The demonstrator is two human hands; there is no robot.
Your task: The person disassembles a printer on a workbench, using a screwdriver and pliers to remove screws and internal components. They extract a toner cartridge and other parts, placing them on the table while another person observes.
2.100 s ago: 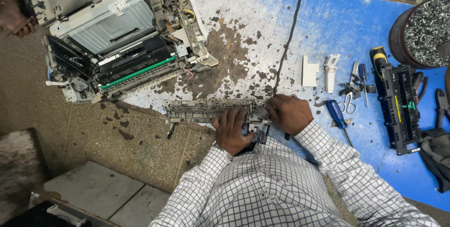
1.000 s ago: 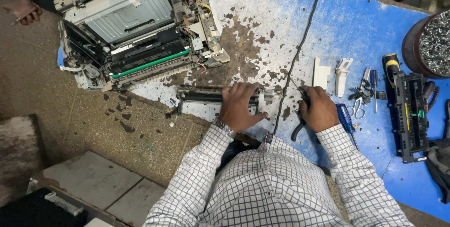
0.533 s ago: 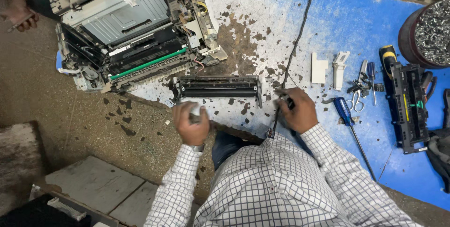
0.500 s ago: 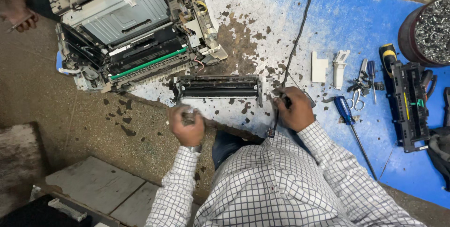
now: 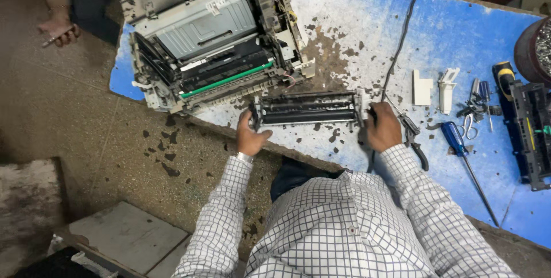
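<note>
Two hands, left hand (image 5: 251, 135) and right hand (image 5: 383, 130), fingers grasping black roller unit (image 5: 310, 107) ends; open printer (image 5: 212, 37) behind.

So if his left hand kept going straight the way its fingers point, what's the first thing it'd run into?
The left hand already grips the long black roller unit; beyond that, probably the opened printer.

Repair workshop: gutted printer (image 5: 212, 37), screwdriver (image 5: 466, 157), pliers (image 5: 414, 137) on worn blue bench (image 5: 459, 31).

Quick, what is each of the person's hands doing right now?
Left hand: closed on the left end of the long black unit.
Right hand: gripping the unit's right end.
</note>
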